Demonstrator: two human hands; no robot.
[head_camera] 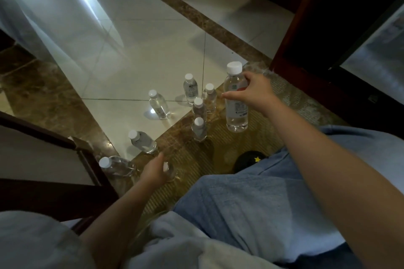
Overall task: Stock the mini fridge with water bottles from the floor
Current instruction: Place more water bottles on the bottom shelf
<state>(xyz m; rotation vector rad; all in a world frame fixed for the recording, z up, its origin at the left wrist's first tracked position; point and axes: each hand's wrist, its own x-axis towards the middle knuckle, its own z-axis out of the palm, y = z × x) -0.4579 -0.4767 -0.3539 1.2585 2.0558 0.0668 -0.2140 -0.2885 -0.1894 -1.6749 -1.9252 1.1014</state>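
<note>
While the person crouches in jeans [251,203] with a black shoe [249,159] showing past the knee, the left hand [153,171] reaches down to a low bottle [170,172] on the brown floor [65,98]. The hand covers most of that bottle, thumb raised above its white cap, and whether the fingers have closed on it cannot be told. Just left of it stand two bottles [143,141], near a dark wooden frame. Farther out a lone bottle [158,105] stands on pale tile, and beside it four bottles [199,109] stand close together. To their right, the right hand [255,91] grips a raised bottle [237,113], upright, thumb on the front and fingers behind. Beyond it a dark cabinet [290,46] stands with its door [371,35] swung open.
</note>
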